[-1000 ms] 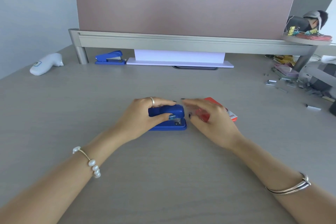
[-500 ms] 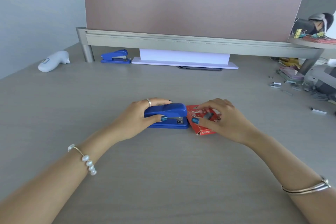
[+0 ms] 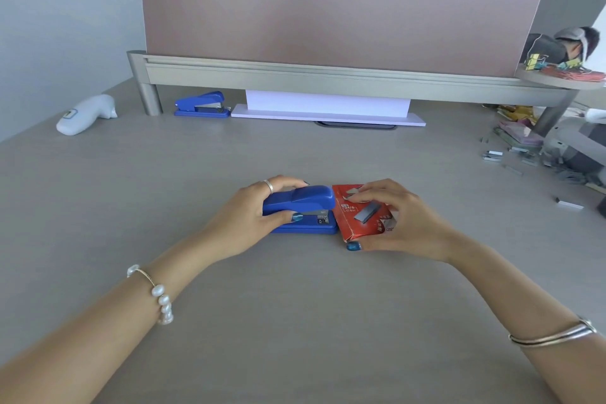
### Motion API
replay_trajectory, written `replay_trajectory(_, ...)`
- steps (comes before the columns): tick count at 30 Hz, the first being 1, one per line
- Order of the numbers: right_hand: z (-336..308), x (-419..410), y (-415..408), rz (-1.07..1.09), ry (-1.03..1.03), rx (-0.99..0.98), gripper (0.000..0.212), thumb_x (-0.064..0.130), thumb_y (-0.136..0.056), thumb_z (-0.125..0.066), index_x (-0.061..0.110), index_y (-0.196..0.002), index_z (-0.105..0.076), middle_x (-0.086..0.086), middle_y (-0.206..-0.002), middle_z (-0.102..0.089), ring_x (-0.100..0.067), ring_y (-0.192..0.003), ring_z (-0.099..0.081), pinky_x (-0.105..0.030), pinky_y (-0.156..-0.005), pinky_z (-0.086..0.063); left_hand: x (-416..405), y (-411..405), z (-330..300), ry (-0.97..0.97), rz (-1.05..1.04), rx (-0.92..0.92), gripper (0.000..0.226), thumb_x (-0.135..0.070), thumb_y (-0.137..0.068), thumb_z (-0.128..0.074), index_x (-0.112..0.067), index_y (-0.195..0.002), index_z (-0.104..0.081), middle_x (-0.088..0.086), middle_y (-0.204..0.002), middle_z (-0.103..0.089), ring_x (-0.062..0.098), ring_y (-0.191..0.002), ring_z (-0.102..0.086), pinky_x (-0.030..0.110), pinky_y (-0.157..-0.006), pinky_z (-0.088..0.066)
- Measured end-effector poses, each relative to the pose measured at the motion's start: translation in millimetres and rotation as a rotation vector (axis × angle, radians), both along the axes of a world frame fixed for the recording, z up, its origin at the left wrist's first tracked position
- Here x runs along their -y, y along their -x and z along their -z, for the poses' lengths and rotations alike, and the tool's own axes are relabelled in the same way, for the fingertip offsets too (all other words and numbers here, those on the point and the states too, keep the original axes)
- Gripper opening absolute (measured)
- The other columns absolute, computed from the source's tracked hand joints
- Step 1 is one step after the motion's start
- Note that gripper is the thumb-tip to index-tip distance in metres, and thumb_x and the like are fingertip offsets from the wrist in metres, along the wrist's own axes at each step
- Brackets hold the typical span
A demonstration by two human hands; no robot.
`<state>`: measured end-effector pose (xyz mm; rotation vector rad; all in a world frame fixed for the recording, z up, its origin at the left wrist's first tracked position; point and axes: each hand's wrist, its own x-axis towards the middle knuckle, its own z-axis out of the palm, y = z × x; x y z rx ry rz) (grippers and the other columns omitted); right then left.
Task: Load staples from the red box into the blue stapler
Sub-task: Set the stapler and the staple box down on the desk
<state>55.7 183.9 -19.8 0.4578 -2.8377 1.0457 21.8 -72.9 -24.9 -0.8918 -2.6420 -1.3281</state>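
Red box (image 3: 362, 215) now nearer, against blue stapler (image 3: 300, 207) — left hand (image 3: 244, 220) around stapler, right hand (image 3: 401, 221) around box.

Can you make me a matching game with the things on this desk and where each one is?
Things:
1. blue stapler
2. red box
3. second blue stapler
4. white device

Places:
A. far left on the desk
B. at the back, beside the shelf's metal leg
C. under the left hand
D. under the right hand

Pairs: 1-C, 2-D, 3-B, 4-A
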Motion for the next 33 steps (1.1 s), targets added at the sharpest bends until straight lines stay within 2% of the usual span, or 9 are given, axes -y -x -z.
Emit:
replay_trajectory(2,-2.5,-0.7,9.2,-0.001,-0.015,0.005,0.066,0.040,-0.054,-0.084,0.036,-0.114,-0.058,0.016,-0.120,-0.046,0.000,-0.113,-0.046,-0.017,-0.090,-0.039,-2.0,9.6,-1.4,0.014,0.008,-0.003,0.046,-0.013,-0.084,-0.062,-0.051,-0.106,-0.049,-0.028,-0.113,-0.058,-0.008,-0.103,-0.054,0.011,-0.087,-0.040)
replay_trajectory(6,-12.7,-4.8,35.9,0.029,-0.016,-0.003,0.062,0.039,-0.053,-0.085,0.039,-0.109,-0.058,0.013,-0.118,-0.048,-0.002,-0.108,-0.050,-0.014,-0.086,-0.040,-8.4,36.8,-5.6,-0.012,0.012,0.004,0.043,-0.011,-0.084,-0.063,-0.045,-0.109,-0.052,-0.019,-0.117,-0.061,0.000,-0.107,-0.055,0.023,-0.093,-0.042)
replay_trajectory(9,-20.0,-11.4,64.6,0.089,0.046,-0.047,0.059,0.037,-0.052,-0.086,0.038,-0.106,-0.061,0.011,-0.115,-0.051,-0.002,-0.104,-0.054,-0.012,-0.081,-0.041,-16.2,63.5,-16.1,-0.036,0.003,-0.013,0.044,-0.009,-0.083,-0.063,-0.045,-0.105,-0.052,-0.016,-0.113,-0.063,0.001,-0.098,-0.059,0.016,-0.086,-0.044)
replay_trajectory(12,-23.6,-19.7,98.9,0.154,0.083,-0.058,0.058,0.036,-0.053,-0.086,0.037,-0.106,-0.061,0.011,-0.115,-0.050,0.004,-0.101,-0.052,-0.004,-0.074,-0.039,-22.2,97.8,-25.4,-0.035,0.010,-0.027,0.039,-0.008,-0.083,-0.062,-0.035,-0.109,-0.054,-0.013,-0.112,-0.064,0.003,-0.093,-0.060,0.013,-0.081,-0.044)
replay_trajectory(17,-23.2,-30.5,151.4,0.214,0.136,-0.037,0.061,0.035,-0.053,-0.086,0.033,-0.109,-0.060,0.008,-0.113,-0.049,-0.003,-0.099,-0.054,-0.020,-0.084,-0.044,-27.8,153.3,-28.9,-0.024,-0.030,-0.051,0.036,-0.008,-0.084,-0.061,-0.030,-0.112,-0.054,-0.025,-0.106,-0.058,-0.008,-0.091,-0.057,-0.001,-0.072,-0.038)
replay_trajectory(19,-20.2,-34.2,171.0,0.225,0.133,-0.034,0.062,0.037,-0.052,-0.086,0.033,-0.109,-0.061,0.008,-0.113,-0.049,-0.005,-0.101,-0.056,-0.023,-0.086,-0.045,-30.0,173.2,-25.6,-0.022,-0.046,-0.039,0.035,-0.007,-0.084,-0.060,-0.029,-0.112,-0.054,-0.024,-0.107,-0.057,-0.001,-0.094,-0.058,-0.001,-0.072,-0.038)
replay_trajectory(22,-14.6,-39.7,197.5,0.237,0.118,-0.027,0.068,0.042,-0.048,-0.085,0.031,-0.111,-0.060,0.007,-0.115,-0.047,-0.012,-0.106,-0.056,-0.031,-0.093,-0.047,-34.6,199.7,-18.0,-0.033,-0.059,-0.026,0.036,-0.006,-0.084,-0.060,-0.029,-0.111,-0.054,-0.017,-0.112,-0.059,0.007,-0.102,-0.058,0.006,-0.079,-0.040)
replay_trajectory(27,-6.5,-43.3,232.6,0.255,0.092,-0.032,0.074,0.041,-0.049,-0.086,0.026,-0.115,-0.058,0.003,-0.119,-0.048,-0.016,-0.107,-0.056,-0.038,-0.096,-0.048,-43.6,234.5,-4.7,-0.027,-0.049,-0.002,0.036,-0.009,-0.083,-0.062,-0.030,-0.111,-0.054,-0.013,-0.117,-0.059,0.009,-0.107,-0.057,0.022,-0.088,-0.043)
replay_trajectory(33,9.0,-42.4,247.6,0.227,-0.009,0.039,0.062,0.037,-0.059,-0.082,0.031,-0.115,-0.056,0.004,-0.119,-0.050,-0.012,-0.103,-0.052,-0.026,-0.089,-0.043,-48.8,250.8,6.2,-0.012,-0.089,-0.031,0.036,-0.013,-0.083,-0.065,-0.032,-0.112,-0.055,-0.014,-0.114,-0.061,0.010,-0.100,-0.060,0.022,-0.083,-0.045)
